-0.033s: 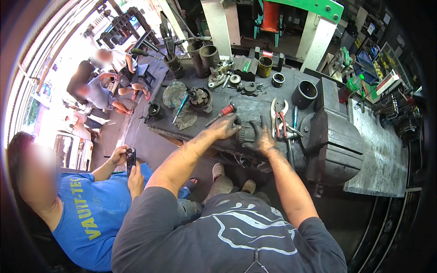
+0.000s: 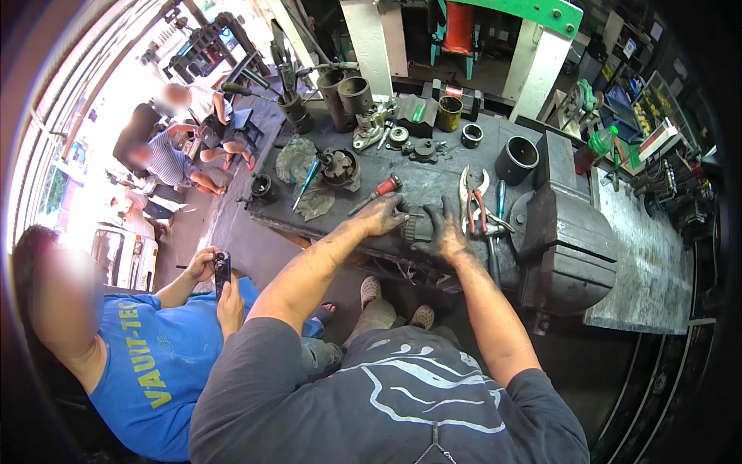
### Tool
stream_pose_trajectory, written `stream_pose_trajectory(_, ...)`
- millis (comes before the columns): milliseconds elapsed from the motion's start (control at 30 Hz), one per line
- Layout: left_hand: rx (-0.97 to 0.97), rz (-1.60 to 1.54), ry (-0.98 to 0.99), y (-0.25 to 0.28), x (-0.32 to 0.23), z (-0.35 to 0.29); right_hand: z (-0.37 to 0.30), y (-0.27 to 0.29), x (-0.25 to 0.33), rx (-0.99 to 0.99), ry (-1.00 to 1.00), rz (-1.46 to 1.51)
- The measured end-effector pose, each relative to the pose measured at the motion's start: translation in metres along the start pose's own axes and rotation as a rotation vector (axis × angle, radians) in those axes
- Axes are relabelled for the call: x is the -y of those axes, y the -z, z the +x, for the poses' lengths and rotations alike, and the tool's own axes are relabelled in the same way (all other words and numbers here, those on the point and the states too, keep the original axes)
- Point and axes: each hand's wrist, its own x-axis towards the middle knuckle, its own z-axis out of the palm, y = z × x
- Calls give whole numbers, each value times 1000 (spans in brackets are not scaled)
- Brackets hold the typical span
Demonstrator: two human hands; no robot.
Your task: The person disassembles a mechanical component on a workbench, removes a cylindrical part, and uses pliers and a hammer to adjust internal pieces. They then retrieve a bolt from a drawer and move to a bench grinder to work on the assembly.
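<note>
At the front edge of the workbench, a dark ribbed cylindrical metal part sits between my two grease-blackened hands. My left hand is closed with its fingertips against the part's left side. My right hand curves round its right side, thumb toward me. Beyond my left hand lies a red-handled screwdriver. Red-handled locking pliers rest right of my right hand, beside a blue-handled screwdriver. The part's underside is hidden.
A large bench vise stands at the right. Black metal sleeve, small metal ring and a housing sit farther back. At left, a person in a blue shirt holds a phone.
</note>
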Motion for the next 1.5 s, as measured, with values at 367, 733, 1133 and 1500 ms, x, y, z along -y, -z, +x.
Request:
stream_pose_trajectory(367,-47,283,-259,1,6,19,10,4,-1,8,21,-24)
stream_pose_trajectory(733,43,178,-235,15,3,21,7,9,5,39,-22,-22)
stream_pose_trajectory(1133,69,245,-244,15,4,22,9,7,3,23,-25,-4)
stream_pose_trajectory(1500,1,330,-339,13,7,26,10,9,4,27,-34,-10)
